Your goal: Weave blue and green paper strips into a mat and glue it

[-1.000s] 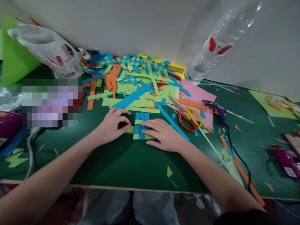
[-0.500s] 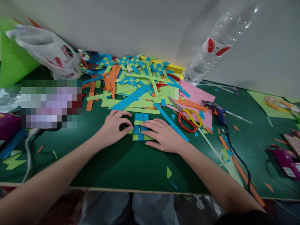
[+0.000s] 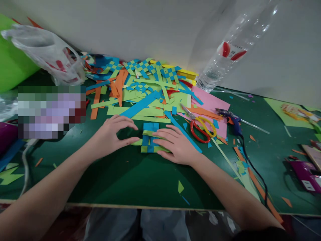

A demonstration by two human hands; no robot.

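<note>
A small square of blue and light-green paper strips (image 3: 150, 127), woven over and under each other, lies flat on the green table in front of me. My right hand (image 3: 175, 145) rests over its right side, fingers stretched out and holding it down. To the left of the weave is my left hand (image 3: 112, 135), thumb and fingers apart in a curved shape. Its thumb tip is beside the end of a light-green strip (image 3: 136, 143) that sticks out from the left edge. The right part of the weave is hidden under my right fingers.
Behind the weave lies a pile of paper strips (image 3: 140, 111) and finished checkered pieces (image 3: 172, 73). Scissors (image 3: 200, 129) and a glue gun (image 3: 233, 122) with a cord lie to the right. A plastic bottle (image 3: 218, 65) and plastic bag (image 3: 45, 50) stand behind.
My left thumb and fingers were close together near the weave's left edge; now they have spread apart and the hand has shifted slightly left. My right hand stays on the weave.
</note>
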